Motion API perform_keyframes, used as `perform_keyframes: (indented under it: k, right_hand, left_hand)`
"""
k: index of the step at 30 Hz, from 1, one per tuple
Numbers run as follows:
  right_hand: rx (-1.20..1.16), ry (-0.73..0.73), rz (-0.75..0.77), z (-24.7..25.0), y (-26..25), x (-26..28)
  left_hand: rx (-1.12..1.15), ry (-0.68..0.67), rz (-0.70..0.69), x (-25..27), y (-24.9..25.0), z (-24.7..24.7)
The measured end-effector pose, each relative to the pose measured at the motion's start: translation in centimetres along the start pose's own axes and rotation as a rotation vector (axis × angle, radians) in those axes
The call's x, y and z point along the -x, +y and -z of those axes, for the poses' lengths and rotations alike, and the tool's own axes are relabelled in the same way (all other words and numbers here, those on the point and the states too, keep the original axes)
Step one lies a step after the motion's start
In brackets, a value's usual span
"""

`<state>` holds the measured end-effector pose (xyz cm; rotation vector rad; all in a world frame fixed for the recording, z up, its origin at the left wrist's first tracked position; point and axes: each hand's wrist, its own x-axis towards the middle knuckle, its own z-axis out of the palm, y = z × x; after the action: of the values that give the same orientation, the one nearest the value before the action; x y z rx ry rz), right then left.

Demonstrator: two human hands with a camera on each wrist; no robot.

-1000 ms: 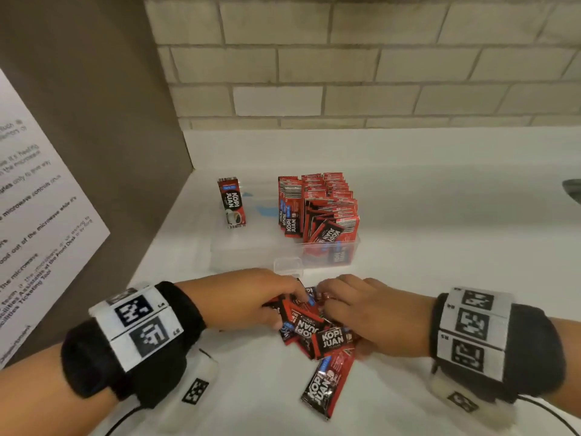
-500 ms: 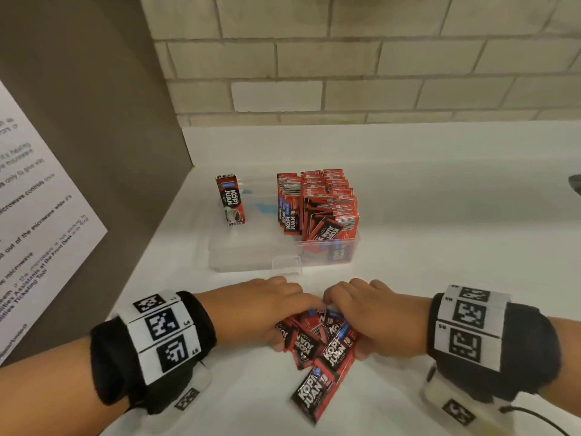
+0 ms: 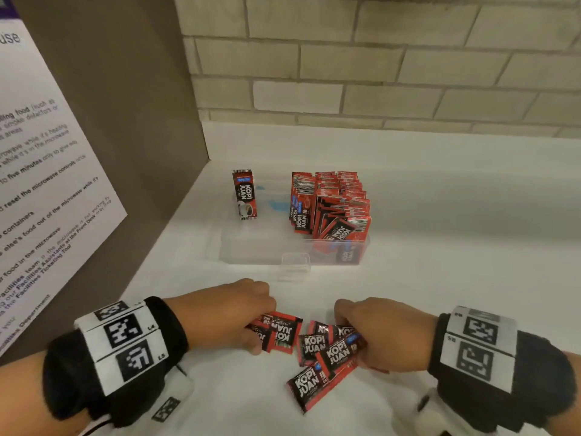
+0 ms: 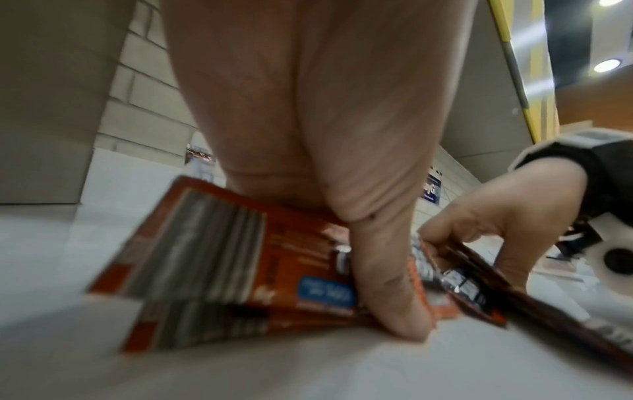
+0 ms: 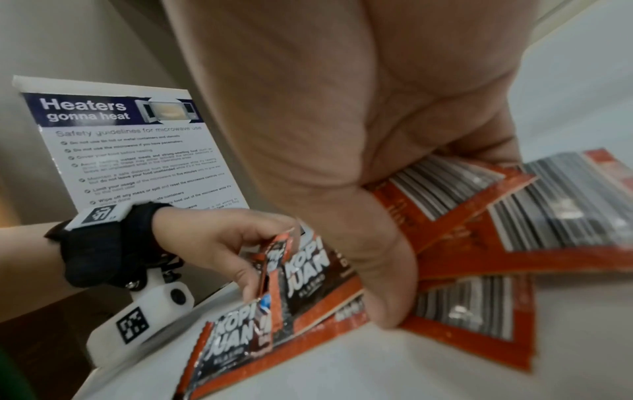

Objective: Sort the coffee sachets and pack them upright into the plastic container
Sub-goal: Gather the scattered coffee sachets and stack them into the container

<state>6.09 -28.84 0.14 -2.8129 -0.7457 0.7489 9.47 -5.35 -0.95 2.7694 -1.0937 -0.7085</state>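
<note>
Red and black coffee sachets lie in a loose pile (image 3: pixel 327 357) on the white counter near me. My left hand (image 3: pixel 251 322) pinches a few sachets (image 3: pixel 279 335) at the pile's left side; its thumb (image 4: pixel 387 284) presses on their backs. My right hand (image 3: pixel 361 338) grips several fanned sachets (image 5: pixel 455 243) on the right. One sachet (image 3: pixel 311 385) lies flat in front. The clear plastic container (image 3: pixel 251 247) stands further back, with upright sachets (image 3: pixel 333 206) packed in its right end and a single upright sachet (image 3: pixel 244 195) at its left end.
A brown side panel with a printed microwave safety notice (image 3: pixel 37 190) rises on the left. A brick wall (image 3: pixel 377 64) closes the back. White counter (image 3: pixel 456 215) stretches to the right of the container.
My hands were together over the pile; they have drawn apart, each taking some sachets, the left to the left and the right to the right.
</note>
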Motion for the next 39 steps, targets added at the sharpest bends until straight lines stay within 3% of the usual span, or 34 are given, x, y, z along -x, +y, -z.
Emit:
perform_keyframes:
  k: [3, 5, 9, 12, 14, 20, 26, 29, 32, 35, 39]
  right_hand:
    - [-0.013, 0.019, -0.011, 0.3, 1.0, 0.2]
    - [-0.117, 0.06, -0.05, 0.9, 2.1, 0.4]
    - [-0.684, 0.132, -0.076, 2.0, 3.1, 0.7]
    - [-1.13, 0.224, -0.058, 2.1, 2.1, -0.3]
    - [-1.294, 0.309, -0.067, 1.6, 0.8, -1.6]
    - [-1.322, 0.479, -0.006, -1.1, -4.8, -5.6]
    - [-1.1, 0.473, 0.189, 0.1, -6.5, -7.4]
    - [-1.027, 0.406, 0.266, 0.7, -6.7, -8.0]
    - [-1.118, 0.258, 0.272, 1.5, -7.1, -8.6]
    - [-1.327, 0.051, 0.265, 1.5, -6.8, -9.5]
    - [-1.488, -0.235, 0.293, 0.9, -6.6, -9.9]
  left_hand:
    - [0.104, 0.02, 0.055, 1.3, -0.7, -0.2]
    - [0.249, 0.155, 0.106, 1.8, -1.3, 0.0]
    - [0.806, 0.483, 0.204, 2.2, -1.1, 0.7]
    - [1.288, 0.559, 0.154, 1.6, 0.6, 1.3]
    - [1.446, 0.623, 0.125, 1.1, 1.7, 1.3]
    - [1.636, 0.747, 0.039, 0.6, 3.4, 0.4]
    - [1.533, 0.97, 0.168, 0.4, 2.4, -0.3]
    - [1.538, 1.008, 0.18, 0.1, 2.0, -0.1]
    - [1.594, 1.023, 0.158, -0.1, 1.9, 0.2]
    - [1.578, 1.079, 0.148, -0.1, 1.5, 0.4]
    - [1.533, 1.052, 0.172, -0.1, 1.2, -0.2]
